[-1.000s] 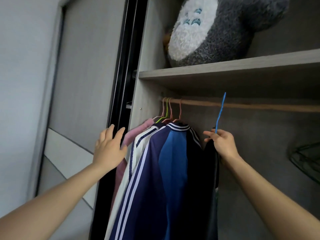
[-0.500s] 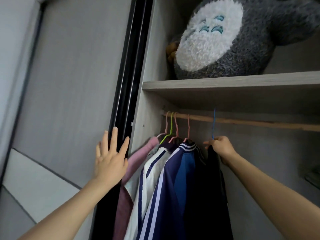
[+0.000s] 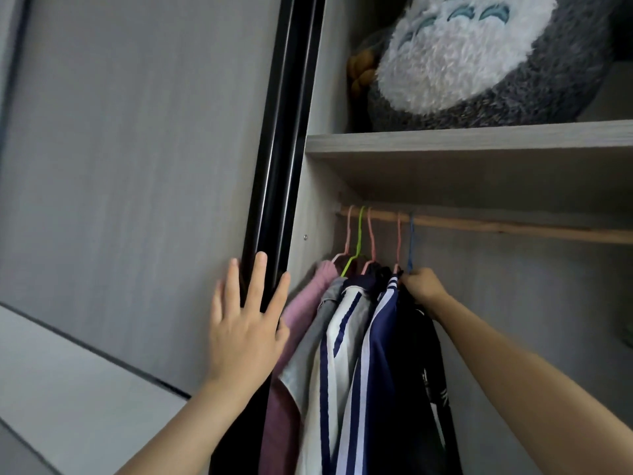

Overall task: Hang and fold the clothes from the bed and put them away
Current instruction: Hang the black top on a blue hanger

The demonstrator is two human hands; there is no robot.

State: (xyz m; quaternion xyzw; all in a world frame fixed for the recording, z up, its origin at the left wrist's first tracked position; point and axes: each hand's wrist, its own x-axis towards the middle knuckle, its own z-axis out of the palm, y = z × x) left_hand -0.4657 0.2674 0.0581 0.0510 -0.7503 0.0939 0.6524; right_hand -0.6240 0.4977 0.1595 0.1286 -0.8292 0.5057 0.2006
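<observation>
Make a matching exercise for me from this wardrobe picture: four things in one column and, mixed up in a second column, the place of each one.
Column 1
1. plush toy
2. blue hanger
3. left hand
4. pink garment

Column 2
a. leftmost of the clothes on the rod
b. on the shelf above the rod
c. flat against the black door edge
d. on the rod, held at its neck by the right hand

Pairs: 1-b, 2-d, 3-c, 4-a
</observation>
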